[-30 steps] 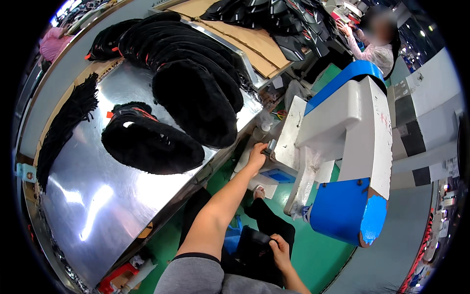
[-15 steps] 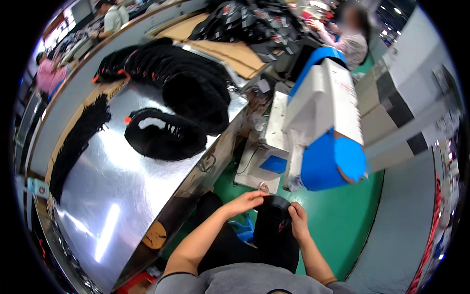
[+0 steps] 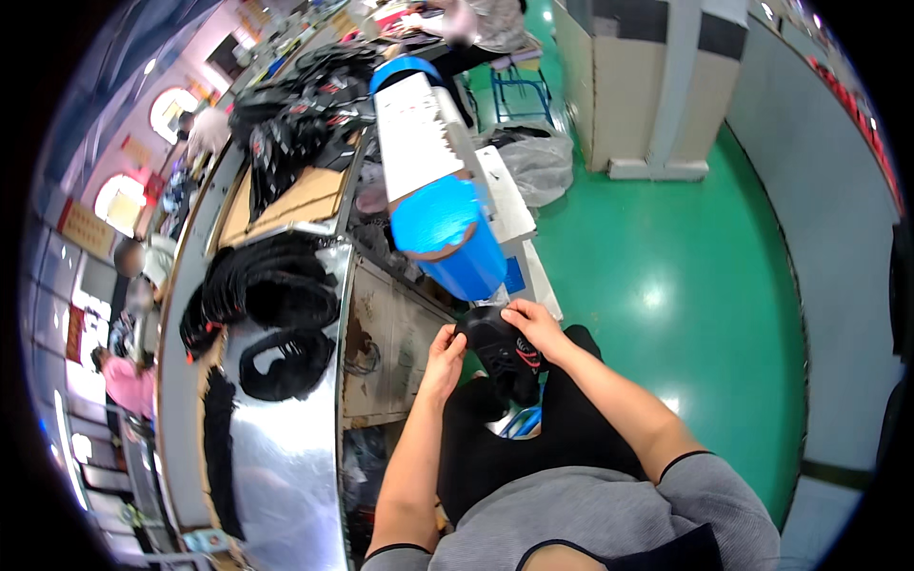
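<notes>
A black shoe upper with red marks (image 3: 503,350) is held between both hands just below the blue end of the white and blue sewing machine (image 3: 430,181). My left hand (image 3: 445,351) grips its left edge with fingers curled. My right hand (image 3: 533,326) pinches its top right edge. The piece hangs over my lap, above my black trousers.
A shiny metal table (image 3: 286,457) runs along the left, bearing stacks of black shoe uppers (image 3: 267,285) and a single one (image 3: 283,363). More black pieces are piled at the far end (image 3: 305,105). Green floor (image 3: 666,238) lies to the right. Other people stand at far left.
My left hand left the machine and joined my right hand on the black shoe upper, which rose from my lap toward the machine. The view swung to the right.
</notes>
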Demonstrator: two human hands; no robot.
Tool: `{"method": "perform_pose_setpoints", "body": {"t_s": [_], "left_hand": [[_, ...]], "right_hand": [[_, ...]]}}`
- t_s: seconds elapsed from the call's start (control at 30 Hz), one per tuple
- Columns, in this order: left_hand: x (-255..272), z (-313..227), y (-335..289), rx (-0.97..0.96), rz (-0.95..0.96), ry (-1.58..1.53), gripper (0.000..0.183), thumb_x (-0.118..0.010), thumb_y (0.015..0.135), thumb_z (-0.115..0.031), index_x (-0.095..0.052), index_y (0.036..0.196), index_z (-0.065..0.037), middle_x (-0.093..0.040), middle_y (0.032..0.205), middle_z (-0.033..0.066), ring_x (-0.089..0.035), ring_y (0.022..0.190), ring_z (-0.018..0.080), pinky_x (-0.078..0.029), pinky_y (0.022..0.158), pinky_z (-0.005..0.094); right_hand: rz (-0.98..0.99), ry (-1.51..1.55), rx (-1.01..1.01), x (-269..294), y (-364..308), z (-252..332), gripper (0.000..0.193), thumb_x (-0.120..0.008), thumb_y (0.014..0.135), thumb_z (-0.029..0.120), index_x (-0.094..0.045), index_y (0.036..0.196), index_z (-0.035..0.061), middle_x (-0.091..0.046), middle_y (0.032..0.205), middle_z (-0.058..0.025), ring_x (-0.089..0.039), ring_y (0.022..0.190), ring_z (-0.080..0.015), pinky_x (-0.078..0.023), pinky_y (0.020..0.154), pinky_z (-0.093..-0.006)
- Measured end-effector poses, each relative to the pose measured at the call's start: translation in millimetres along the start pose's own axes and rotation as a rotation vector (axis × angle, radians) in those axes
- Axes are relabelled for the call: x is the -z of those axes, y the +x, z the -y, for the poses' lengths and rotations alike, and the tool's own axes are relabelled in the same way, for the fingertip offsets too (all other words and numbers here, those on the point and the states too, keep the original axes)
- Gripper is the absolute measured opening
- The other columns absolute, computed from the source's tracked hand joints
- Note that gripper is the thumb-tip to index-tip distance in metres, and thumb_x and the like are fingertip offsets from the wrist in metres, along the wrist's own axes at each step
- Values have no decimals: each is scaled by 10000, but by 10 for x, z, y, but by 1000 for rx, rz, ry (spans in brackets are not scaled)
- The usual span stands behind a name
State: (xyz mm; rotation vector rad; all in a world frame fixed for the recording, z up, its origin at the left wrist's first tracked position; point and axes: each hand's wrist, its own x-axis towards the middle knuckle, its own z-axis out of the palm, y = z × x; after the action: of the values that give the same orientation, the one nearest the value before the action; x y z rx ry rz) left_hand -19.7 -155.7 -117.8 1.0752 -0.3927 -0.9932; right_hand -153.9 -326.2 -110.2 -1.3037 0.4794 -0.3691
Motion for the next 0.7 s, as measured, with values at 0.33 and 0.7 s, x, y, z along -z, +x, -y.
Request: {"method": "perform_pose_setpoints", "body": {"t_s": [0.33, 0.7], "left_hand": [[-84, 192, 448, 104, -80, -179, 202, -636, 883, -155, -529, 1051, -124, -589, 1145, 25, -530, 1089, 180, -370, 956, 339], [-68, -174, 483, 120, -86, 153, 411, -663, 856, -122, -508, 1228, -40, -553, 1248, 72, -518, 1160, 212, -367, 1041, 382]], "right_hand": [[-234, -290, 44, 163, 453, 45, 240, -633, 833, 285, -668, 868, 50, -647, 780, -163, -629, 724, -269, -459, 652, -360], [-325, -23, 9, 155, 474, -162, 233, -673, 820, 272, -636, 796, 44, -626, 719, -123, -596, 664, -240, -444, 631, -362]]}}
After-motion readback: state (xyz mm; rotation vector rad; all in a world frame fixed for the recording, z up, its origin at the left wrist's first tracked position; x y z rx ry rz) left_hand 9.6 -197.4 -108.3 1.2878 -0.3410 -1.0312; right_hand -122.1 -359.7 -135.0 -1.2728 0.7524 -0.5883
